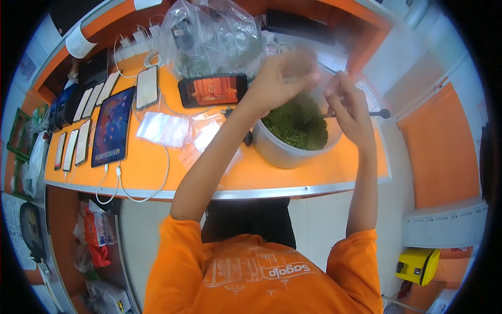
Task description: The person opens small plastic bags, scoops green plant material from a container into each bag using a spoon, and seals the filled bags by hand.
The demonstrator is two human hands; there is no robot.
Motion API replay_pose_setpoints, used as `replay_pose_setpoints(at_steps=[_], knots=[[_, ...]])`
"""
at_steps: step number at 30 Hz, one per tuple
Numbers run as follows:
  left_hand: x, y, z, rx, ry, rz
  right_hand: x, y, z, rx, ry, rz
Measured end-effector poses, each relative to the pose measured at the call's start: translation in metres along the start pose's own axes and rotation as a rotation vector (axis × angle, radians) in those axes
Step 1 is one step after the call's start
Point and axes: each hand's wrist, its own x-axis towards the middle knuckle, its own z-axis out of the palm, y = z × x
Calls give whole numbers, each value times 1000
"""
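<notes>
A translucent white tub (282,155) stands near the front edge of the orange table, holding finely shredded green plant material (297,125). Over the tub's far left side is my left hand (290,76), raised, its fingers smeared by motion. My right hand (349,112) is lifted above the tub's right rim. Its thumb and fingers are bent together in a pinch, and what they hold, if anything, I cannot make out. A dark rounded handle end (384,113) sticks out to the right behind my right hand.
Small clear plastic bags (166,129) lie left of the tub. A phone showing a video (213,90) is propped behind them, before a large clear bag (212,42). A tablet (113,126), several phones (69,150) and white cables (168,172) cover the table's left.
</notes>
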Motion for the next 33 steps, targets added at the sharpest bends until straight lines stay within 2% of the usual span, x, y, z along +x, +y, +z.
replay_pose_setpoints(at_steps=[3, 7, 10, 11, 14, 17, 20, 26, 29, 32, 33], knots=[[2, 3, -1, 76, -16, 48, 4, -3, 5, 17, 65, -31], [0, 16, 2, 70, -62, -34, 6, -7, 3, -10, 9, 39], [2, 18, 4, 141, -57, -2, 8, -8, 4, -96, 9, -50], [0, 21, 5, 117, -25, -67, 9, -7, 5, -115, 30, -67], [0, 22, 3, 92, -23, -87, 11, -8, 8, 25, 61, -36], [0, 17, 0, 122, -50, -18, 11, -7, 11, 49, 70, -56], [-2, 20, 3, 172, 0, -61, 11, -13, 10, -73, 51, -64], [3, 16, -6, 273, 71, 53, 3, -8, 12, -72, 133, -100], [7, 17, -15, 253, 71, 107, -5, -13, 6, -18, 94, -7], [12, 28, -18, 234, 30, 62, -11, -14, 3, 51, 123, 1], [18, 27, -21, 251, 46, 111, -15, -13, 0, 43, 130, 5]])
